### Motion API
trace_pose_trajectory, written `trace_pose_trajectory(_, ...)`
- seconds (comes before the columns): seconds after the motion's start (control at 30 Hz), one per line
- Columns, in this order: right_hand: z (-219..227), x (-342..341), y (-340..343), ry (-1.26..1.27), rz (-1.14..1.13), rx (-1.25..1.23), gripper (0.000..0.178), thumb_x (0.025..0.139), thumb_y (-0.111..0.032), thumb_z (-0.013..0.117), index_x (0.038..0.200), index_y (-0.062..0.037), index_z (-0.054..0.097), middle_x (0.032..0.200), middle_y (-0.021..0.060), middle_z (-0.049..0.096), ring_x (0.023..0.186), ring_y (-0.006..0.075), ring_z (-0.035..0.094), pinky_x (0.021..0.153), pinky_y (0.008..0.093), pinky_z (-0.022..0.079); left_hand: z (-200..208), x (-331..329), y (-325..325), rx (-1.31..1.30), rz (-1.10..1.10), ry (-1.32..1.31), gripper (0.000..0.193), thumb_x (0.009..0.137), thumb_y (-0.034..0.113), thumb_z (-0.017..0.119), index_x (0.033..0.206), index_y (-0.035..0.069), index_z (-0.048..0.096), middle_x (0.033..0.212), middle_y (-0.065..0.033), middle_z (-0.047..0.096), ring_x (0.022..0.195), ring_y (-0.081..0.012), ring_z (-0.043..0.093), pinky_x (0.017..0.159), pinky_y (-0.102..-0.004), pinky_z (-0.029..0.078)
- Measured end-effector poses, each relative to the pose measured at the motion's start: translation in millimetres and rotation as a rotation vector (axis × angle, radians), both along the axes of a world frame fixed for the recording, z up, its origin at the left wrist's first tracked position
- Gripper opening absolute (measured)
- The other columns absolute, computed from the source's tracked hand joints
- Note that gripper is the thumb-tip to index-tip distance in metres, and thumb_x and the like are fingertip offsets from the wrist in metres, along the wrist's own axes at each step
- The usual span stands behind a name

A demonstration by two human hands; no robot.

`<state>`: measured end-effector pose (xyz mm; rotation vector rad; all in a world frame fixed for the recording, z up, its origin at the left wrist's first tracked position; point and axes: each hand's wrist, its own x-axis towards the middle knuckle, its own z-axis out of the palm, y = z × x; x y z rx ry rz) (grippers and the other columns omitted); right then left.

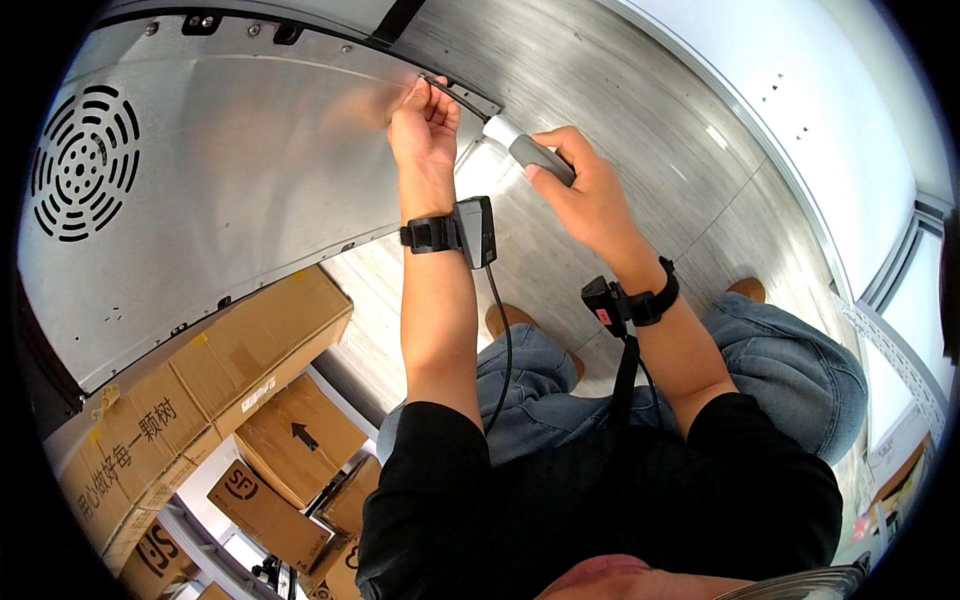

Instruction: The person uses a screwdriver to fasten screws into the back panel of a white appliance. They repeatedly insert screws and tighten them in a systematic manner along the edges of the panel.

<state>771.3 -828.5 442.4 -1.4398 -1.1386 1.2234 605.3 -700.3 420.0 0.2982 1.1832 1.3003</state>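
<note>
A large silver metal panel (270, 170) with a round slotted vent lies at the upper left. My right hand (590, 195) is wrapped round the grey and white handle of a cordless screwdriver (540, 157). Its long dark shaft slants up and left to the panel's far edge, near the corner. At the shaft's tip is my left hand (428, 125), fingers curled, thumb and fingertips pinched together against the panel. Whatever the pinch holds is too small to make out.
Several cardboard boxes (300, 440) are stacked at the lower left, beside the panel's near edge. Grey wood-look floor (640, 110) runs between the panel and a white cabinet (800, 120) at the right. A cable (507, 350) hangs from the device on my left wrist.
</note>
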Motion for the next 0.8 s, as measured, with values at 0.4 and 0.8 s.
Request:
trace_pose_trajectory(0.4, 4, -9, -2, -0.056, -0.034, 0.029, 0.027, 0.081, -0.019, 0.062, 0.103, -0.0066, 0.054, 0.071, 0.0142, 0.062, 0.061, 0.0275, 0.061, 0.057, 0.0349, 0.044, 2, 0, -1, -0.036, -0.023, 0.087, 0.012, 0.092, 0.011, 0.052, 0.092, 0.001, 0.058, 0.085, -0.0087, 0.063, 0.065, -0.0131, 0.056, 0.059, -0.0256, 0.049)
trace_pose_trajectory(0.8, 2, -13, -4, -0.014, -0.028, 0.029, 0.032, 0.078, -0.021, 0.066, 0.103, -0.0055, 0.053, 0.080, 0.0132, 0.062, 0.064, 0.0238, 0.060, 0.057, 0.0330, 0.045, -1, -7, 1, -0.040, -0.062, 0.039, 0.012, 0.092, 0.011, 0.051, 0.091, 0.002, 0.058, 0.081, -0.0081, 0.064, 0.063, -0.0121, 0.056, 0.059, -0.0248, 0.050)
